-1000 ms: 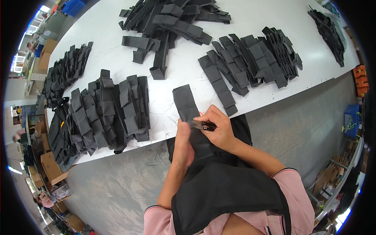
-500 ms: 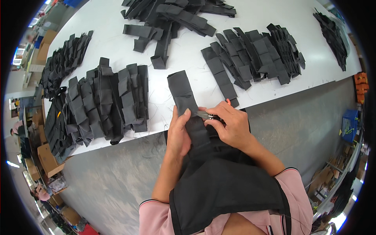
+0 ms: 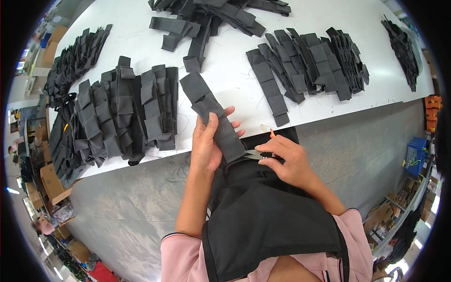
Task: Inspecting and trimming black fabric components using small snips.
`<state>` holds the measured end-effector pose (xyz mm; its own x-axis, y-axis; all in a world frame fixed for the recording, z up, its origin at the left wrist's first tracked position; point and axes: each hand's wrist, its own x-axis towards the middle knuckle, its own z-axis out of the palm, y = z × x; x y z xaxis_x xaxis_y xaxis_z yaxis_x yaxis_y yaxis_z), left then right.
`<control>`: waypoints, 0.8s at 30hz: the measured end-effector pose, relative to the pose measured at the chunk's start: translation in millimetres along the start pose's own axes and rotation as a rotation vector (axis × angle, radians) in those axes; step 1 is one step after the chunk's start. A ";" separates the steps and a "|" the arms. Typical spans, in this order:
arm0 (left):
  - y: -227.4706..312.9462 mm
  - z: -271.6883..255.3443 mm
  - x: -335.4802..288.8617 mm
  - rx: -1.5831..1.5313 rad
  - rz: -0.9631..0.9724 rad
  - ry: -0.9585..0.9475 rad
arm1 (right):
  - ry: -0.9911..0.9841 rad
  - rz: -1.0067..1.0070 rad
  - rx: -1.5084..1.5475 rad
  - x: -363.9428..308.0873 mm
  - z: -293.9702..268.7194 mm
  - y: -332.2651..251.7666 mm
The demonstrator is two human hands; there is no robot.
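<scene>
A long dark-grey fabric strip (image 3: 224,135) with folded, stitched sections lies across my left hand (image 3: 206,145), the thumb pressing on its face and the fingers behind it. Its far end tilts up to the left over the table edge. My right hand (image 3: 291,162) is closed around small thread snips (image 3: 256,154) with metal blades. The blade tips meet the strip's near end at its right corner. Part of the snips is hidden by my fingers. A bit of orange (image 3: 272,133) shows just above my right hand.
The white table (image 3: 221,84) carries stacked fabric strips (image 3: 122,103) at left, more strips (image 3: 310,63) at right and a loose heap (image 3: 211,19) at the back. Loose threads lie about. A black apron (image 3: 277,221) covers my lap. A blue crate (image 3: 415,156) stands far right.
The strip has shifted up and left in my left hand, more tilted. The snips have moved from the strip's middle edge down to its near end.
</scene>
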<state>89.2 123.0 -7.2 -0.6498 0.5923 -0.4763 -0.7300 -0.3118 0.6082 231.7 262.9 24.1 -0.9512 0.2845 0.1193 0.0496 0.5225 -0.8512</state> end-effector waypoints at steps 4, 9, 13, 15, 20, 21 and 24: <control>-1.5 8.8 0.7 0.019 0.006 0.097 | -0.008 -0.052 -0.153 -5.0 11.4 -7.3; -3.1 14.1 0.7 -0.082 0.038 0.172 | 0.021 -0.167 -0.212 -1.4 21.3 -8.2; -2.6 13.7 1.1 -0.147 0.039 0.192 | 0.044 -0.205 -0.254 -0.7 24.0 -7.0; -3.8 12.1 1.2 -0.207 0.044 0.210 | 0.060 -0.206 -0.272 -1.6 24.7 -6.0; -6.8 13.9 2.3 -0.283 0.089 0.291 | 0.093 -0.196 -0.312 -1.8 24.3 -9.2; -7.1 15.1 2.5 -0.300 0.112 0.331 | 0.105 -0.196 -0.319 -1.4 24.5 -9.7; -6.0 16.6 3.1 -0.311 0.153 0.371 | 0.134 -0.206 -0.321 -3.0 24.7 -8.6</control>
<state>95.0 139.1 -1.8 -0.7445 0.2361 -0.6244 -0.6123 -0.6143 0.4977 226.6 237.7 18.4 -0.9042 0.2387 0.3543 -0.0251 0.7982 -0.6019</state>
